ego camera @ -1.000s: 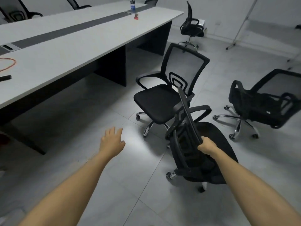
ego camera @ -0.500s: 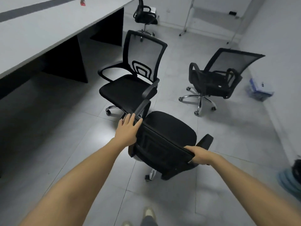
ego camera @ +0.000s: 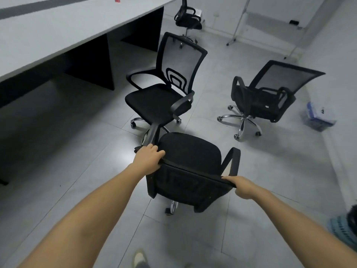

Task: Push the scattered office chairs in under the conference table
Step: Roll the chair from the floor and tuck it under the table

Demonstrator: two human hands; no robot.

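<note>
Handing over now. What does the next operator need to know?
The left hand and right hand each grip a top corner of the backrest of the nearest chair.
The table is ahead to the left.
Done: no chair in view is under it.
Left: this chair, the second chair just beyond, the third chair at right, the fourth chair far back.

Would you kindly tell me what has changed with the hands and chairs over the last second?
The left hand, free a second ago, now grips the backrest top of the nearest chair, which has swivelled its back toward the person. The right hand keeps its grip. The other chairs stay put.
</note>
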